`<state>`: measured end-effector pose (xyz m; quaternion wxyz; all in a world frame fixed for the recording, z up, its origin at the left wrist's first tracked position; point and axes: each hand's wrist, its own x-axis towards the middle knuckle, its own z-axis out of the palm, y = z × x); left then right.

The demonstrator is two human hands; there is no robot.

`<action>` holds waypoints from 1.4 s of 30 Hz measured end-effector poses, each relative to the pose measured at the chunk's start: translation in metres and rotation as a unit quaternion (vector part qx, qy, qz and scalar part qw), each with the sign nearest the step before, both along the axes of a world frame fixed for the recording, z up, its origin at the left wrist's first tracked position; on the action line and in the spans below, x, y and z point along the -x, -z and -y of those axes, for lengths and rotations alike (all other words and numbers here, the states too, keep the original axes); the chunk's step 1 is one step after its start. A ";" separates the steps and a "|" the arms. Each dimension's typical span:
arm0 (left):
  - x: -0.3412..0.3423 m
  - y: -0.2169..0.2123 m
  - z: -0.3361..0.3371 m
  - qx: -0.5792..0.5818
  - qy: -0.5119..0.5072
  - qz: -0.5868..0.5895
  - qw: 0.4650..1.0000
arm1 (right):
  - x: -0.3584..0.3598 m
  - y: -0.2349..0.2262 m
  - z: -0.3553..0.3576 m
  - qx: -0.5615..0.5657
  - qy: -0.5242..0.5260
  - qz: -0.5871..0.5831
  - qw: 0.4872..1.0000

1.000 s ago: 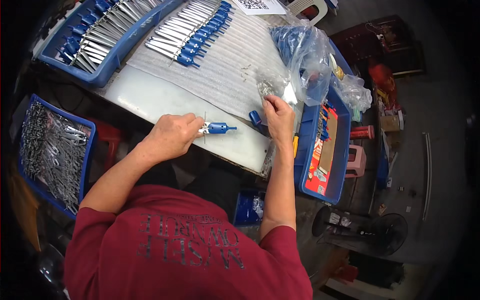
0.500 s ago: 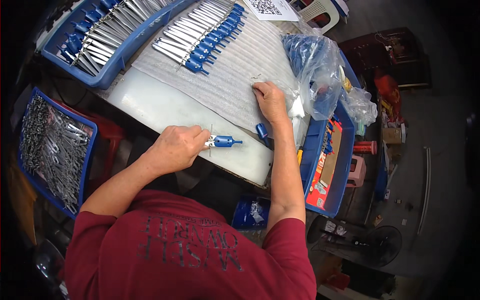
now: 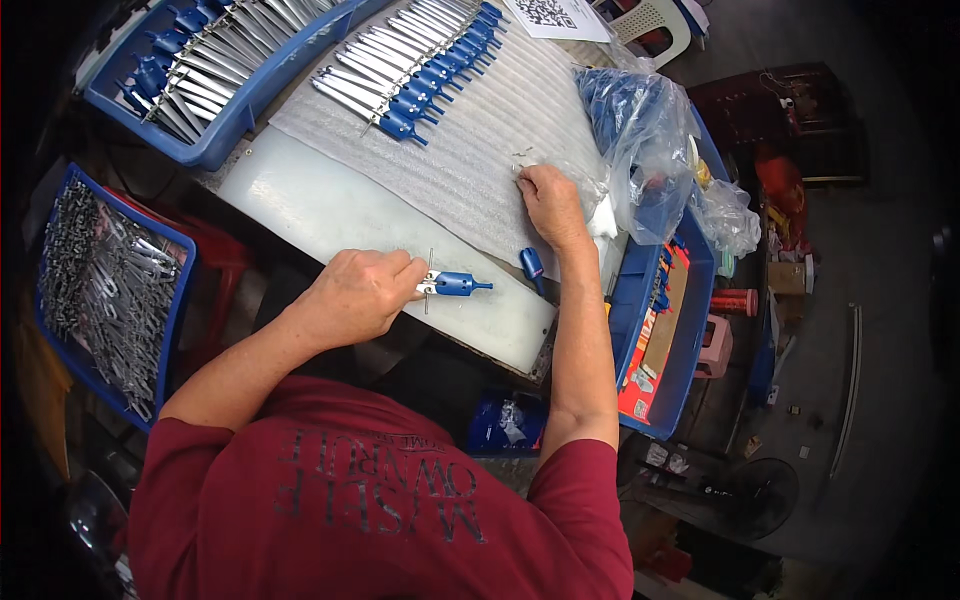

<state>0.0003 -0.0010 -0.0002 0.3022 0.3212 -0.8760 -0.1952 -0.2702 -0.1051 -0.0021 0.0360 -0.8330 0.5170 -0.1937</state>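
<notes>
In my left hand (image 3: 358, 292), closed over the near part of the white board, is a metal-armed piece with a blue plastic end (image 3: 456, 284). A thin pin (image 3: 429, 281) sticks out crosswise from it, and my fingers hide the rest. My right hand (image 3: 553, 210) rests farther off on the foam sheet (image 3: 480, 185), thumb and fingers pinched together beside some tiny metal bits (image 3: 521, 155). What the pinch holds is too small to see. A short blue cylinder (image 3: 531, 263) lies beside my right forearm. Similar blue-ended pieces (image 3: 415, 95) lie in a row at the far side.
At far left a blue bin (image 3: 215, 150) holds more blue-ended pieces. Lower left, another blue bin (image 3: 180, 290) is filled with metal parts. Clear plastic bags (image 3: 650, 150) and a blue tray (image 3: 690, 350) flank the right side. A black fan (image 3: 755, 495) stands beyond.
The whole view has shifted slightly, so the table sits a little farther right. Both hands keep nearly the same poses.
</notes>
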 end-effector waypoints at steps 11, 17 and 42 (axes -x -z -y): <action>0.001 0.001 0.000 0.015 -0.001 -0.011 1.000 | -0.006 0.006 -0.006 0.024 0.062 -0.073 0.995; 0.000 0.002 0.000 0.020 -0.005 -0.003 1.000 | -0.019 -0.020 -0.030 -0.075 0.089 0.049 0.992; 0.004 0.009 -0.005 0.068 -0.029 0.058 0.996 | -0.070 -0.046 -0.124 -0.200 0.049 0.088 0.975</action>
